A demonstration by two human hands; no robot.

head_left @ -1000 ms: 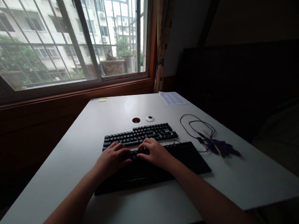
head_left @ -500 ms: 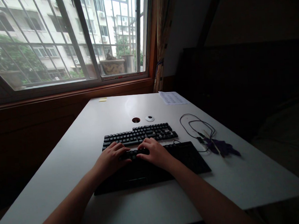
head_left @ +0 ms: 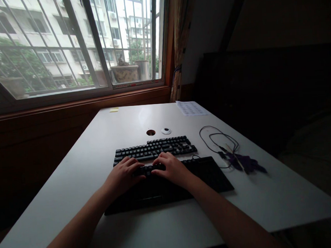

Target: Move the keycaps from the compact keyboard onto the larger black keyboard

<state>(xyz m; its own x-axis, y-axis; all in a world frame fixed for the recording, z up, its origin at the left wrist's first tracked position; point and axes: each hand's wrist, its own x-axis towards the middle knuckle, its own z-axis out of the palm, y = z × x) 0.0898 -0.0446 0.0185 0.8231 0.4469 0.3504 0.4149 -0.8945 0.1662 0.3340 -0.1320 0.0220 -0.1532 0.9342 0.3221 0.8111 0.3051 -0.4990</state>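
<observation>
A black keyboard base [head_left: 210,175] without visible keycaps lies near me on the white table. Beyond it, many loose dark keycaps [head_left: 136,152] are set out in keyboard-like rows. My left hand [head_left: 125,174] and my right hand [head_left: 171,168] meet over the base's far edge, palms down with fingers bent. Between them runs a short row of dark keycaps [head_left: 148,170]. Thumb and fingers of each hand close around an end of this row. Whether the row rests on the base or is lifted, I cannot tell.
Right of the base lie a looped black cable [head_left: 211,133], a purple cloth [head_left: 249,163] and a thin stick [head_left: 242,164]. A round hole [head_left: 150,132] and its white cover [head_left: 166,131] are farther back. Printed paper [head_left: 192,108] and yellow notes [head_left: 113,110] lie at the far edge.
</observation>
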